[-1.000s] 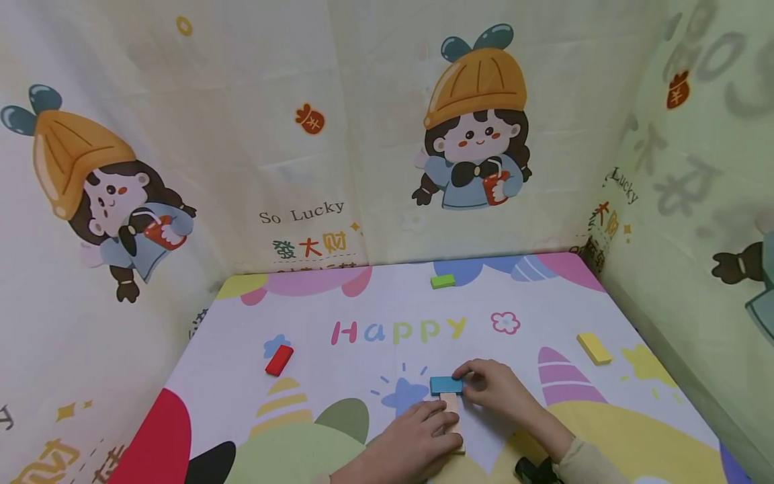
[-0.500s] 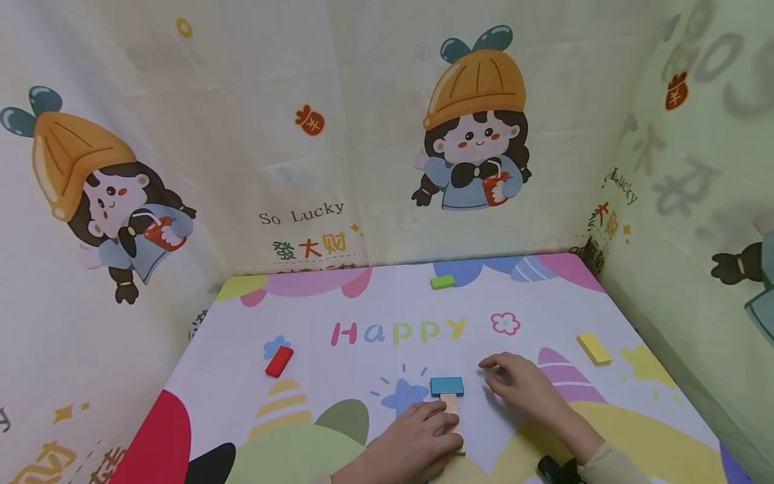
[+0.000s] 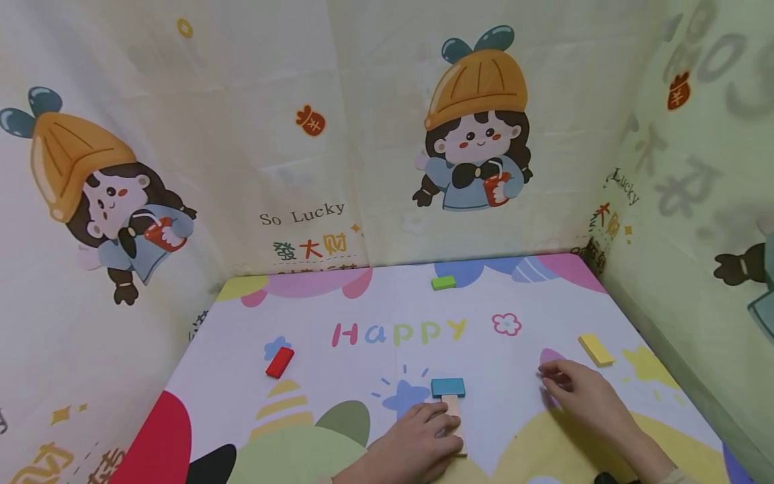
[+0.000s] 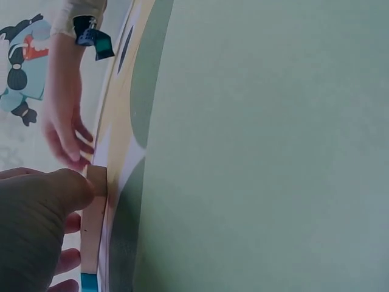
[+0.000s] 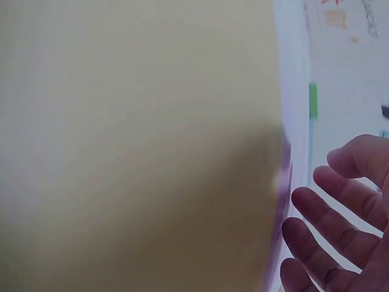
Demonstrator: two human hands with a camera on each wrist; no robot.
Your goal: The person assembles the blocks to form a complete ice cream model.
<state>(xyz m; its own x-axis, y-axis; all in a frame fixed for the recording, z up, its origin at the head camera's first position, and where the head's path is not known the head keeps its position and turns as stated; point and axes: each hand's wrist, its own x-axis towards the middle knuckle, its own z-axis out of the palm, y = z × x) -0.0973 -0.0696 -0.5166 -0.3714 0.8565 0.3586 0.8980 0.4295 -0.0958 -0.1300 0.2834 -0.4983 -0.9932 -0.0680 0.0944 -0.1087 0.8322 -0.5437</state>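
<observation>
On the table a blue block (image 3: 448, 387) lies crosswise against the far end of a plain wooden block (image 3: 450, 405). My left hand (image 3: 417, 437) grips the wooden block along its sides; in the left wrist view the thumb presses near the end of that wooden block (image 4: 93, 225), with fingers on the opposite side. Part of the block is hidden under the hand. My right hand (image 3: 583, 393) is above the table at the right, fingers loosely bent and holding nothing. Closest to it lies a yellow block (image 3: 596, 350). The right wrist view shows its fingers spread apart.
A red block (image 3: 280, 363) lies at the left of the patterned table (image 3: 363, 296). Near the back edge sits a green block (image 3: 443, 283). Printed cloth walls (image 3: 375, 134) rise behind the table and on both sides.
My right hand has let go of the blue block and moved right, towards the yellow block. The left hand has stayed on the wooden block.
</observation>
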